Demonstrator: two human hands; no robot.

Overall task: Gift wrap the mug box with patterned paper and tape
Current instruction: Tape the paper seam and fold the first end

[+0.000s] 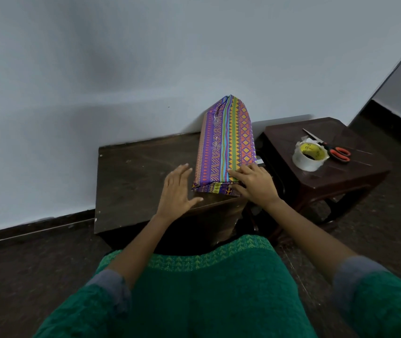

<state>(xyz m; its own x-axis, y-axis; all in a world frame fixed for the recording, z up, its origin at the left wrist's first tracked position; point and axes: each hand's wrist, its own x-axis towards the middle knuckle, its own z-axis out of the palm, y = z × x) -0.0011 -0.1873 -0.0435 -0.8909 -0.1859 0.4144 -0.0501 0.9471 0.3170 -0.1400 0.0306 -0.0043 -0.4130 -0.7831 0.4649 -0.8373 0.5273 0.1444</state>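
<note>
The mug box (pixel 226 145), covered in purple, yellow and orange patterned paper, lies lengthwise on a dark wooden table (pixel 133 181), its far end against the wall. Clear tape glints along its left side. My right hand (pixel 253 184) rests on the box's near right corner, fingers on top and thumb against the folded end flap. My left hand (pixel 177 191) hovers flat with spread fingers just left of the box, apart from it. A roll of clear tape (pixel 309 156) with a yellow core stands on a small stool to the right.
Orange-handled scissors (pixel 331 148) lie behind the tape roll on the dark brown stool (pixel 345 174), which stands right of the table. A pale wall rises directly behind both. The floor is dark. My green clothing fills the bottom of the view.
</note>
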